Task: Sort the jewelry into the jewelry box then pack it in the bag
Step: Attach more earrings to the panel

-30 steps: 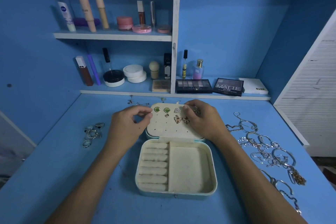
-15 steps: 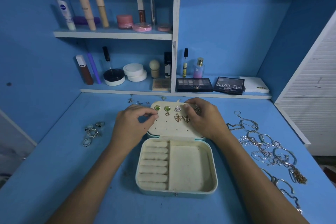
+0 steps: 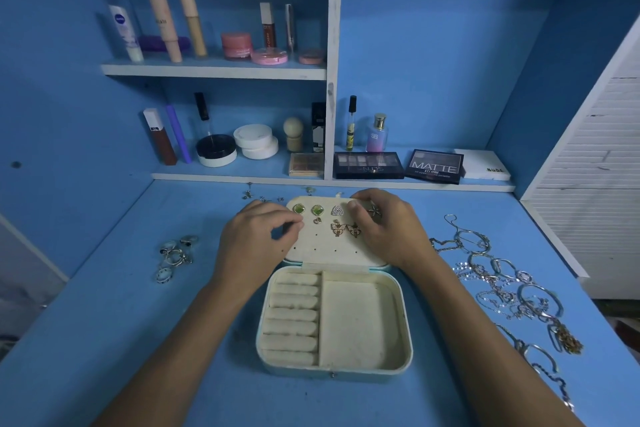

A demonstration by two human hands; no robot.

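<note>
The pale jewelry box (image 3: 405,322) lies open on the blue desk, its ring rolls and side tray bare. Its lid panel (image 3: 325,250) lies back and carries green stud earrings (image 3: 298,209), a triangle stud and butterfly earrings (image 3: 337,228). My left hand (image 3: 252,243) pinches the lid's left edge with thumb and forefinger. My right hand (image 3: 388,229) curls over the lid's upper right corner, its fingers around a star earring (image 3: 374,211). No bag is in view.
A cluster of rings (image 3: 175,253) lies left of the box. Several chains and bangles (image 3: 502,281) spread along the right side. Small loose earrings (image 3: 263,198) sit behind the lid. Shelves of cosmetics (image 3: 214,69) line the back; a white louvred panel (image 3: 595,184) stands at right.
Both hands stay at the lid. The left hand's fingers have shifted slightly along the lid's left edge; the right hand has barely moved.
</note>
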